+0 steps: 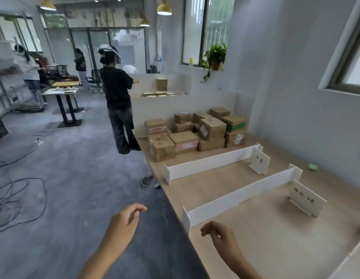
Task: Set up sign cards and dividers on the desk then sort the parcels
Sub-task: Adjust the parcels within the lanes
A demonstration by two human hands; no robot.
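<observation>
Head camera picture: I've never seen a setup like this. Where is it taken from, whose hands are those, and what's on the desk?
There is no machine here. A person wears one wide-angle camera on the head, looking forward and down, so the two arms at the bottom are the wearer's own. The left hand is over the floor beside the desk, and the right hand is over the desk's edge. Both are loosely curled and hold nothing. Two white strips stand on the desk: the far divider and the near divider. The far sign card stands between them, and the near sign card stands on this side. Beyond them is a pile of cardboard parcels.
</observation>
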